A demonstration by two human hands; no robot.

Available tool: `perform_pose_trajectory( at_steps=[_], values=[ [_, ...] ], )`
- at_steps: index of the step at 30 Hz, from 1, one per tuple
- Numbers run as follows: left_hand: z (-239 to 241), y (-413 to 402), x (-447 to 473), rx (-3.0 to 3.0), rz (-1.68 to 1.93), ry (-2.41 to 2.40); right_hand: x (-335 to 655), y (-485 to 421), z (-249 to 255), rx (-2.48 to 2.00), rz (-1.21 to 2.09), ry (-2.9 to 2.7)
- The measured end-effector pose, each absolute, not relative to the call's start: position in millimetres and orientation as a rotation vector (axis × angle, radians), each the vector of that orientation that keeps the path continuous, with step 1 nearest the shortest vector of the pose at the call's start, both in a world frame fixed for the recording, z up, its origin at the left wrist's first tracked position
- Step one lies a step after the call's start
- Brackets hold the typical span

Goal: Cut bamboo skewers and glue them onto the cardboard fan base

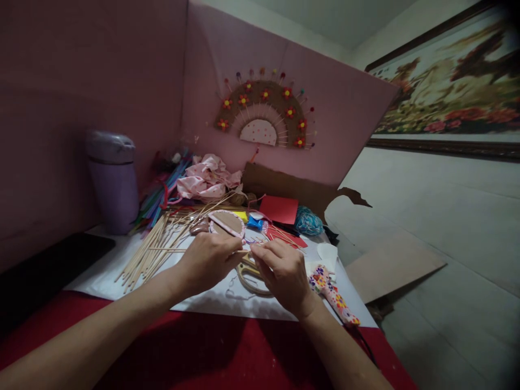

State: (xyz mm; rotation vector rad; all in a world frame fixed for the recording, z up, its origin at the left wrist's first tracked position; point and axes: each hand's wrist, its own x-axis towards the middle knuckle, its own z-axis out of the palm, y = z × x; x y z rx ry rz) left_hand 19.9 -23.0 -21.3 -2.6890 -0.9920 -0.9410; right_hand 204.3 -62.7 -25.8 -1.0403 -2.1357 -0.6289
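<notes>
We are holding a stick [245, 251] just over the white sheet [101, 273], its long axis running left to right. Our left hand [207, 261] and right hand [283, 272] are both pinching it, seemingly near its right end, above the scissors [248, 280].

One head-worn camera, facing forward and down, close above left hand [207, 262] and right hand [284, 273]

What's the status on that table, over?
Left hand and right hand pinch one thin stick between them. Scissors lie just beneath. Stick pile beside left hand.
</notes>
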Motion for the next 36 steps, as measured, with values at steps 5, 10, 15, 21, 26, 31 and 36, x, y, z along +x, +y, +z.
perform_pose_trajectory(
  at_steps=[5,10,15,21,26,31,36],
  values=[
    [-19,-23,22,-2.685,-0.869,-1.088,201,-65,-27,-1.083,-0.534,-2.118],
    [-16,-26,24,-2.67,-0.766,-1.216,197,-66,-31,-1.149,-0.454,-2.112],
    [-15,-29,25,-2.636,-0.65,-1.36,192,-67,-33,-1.251,-0.472,-2.117],
    [-19,-35,31,-2.597,-0.527,-1.427,185,-69,-36,-1.373,-0.618,-2.115],
    [-14,-26,26,-2.793,-0.68,-1.399,196,-63,-31,-1.258,-0.251,-2.149],
    [-6,-19,17,-3.247,-0.946,-1.277,209,-59,-23,-1.039,0.333,-2.018],
    [1,-23,17,-3.63,-1.196,-1.261,209,-59,-24,-0.92,0.745,-1.758]
  ],
)
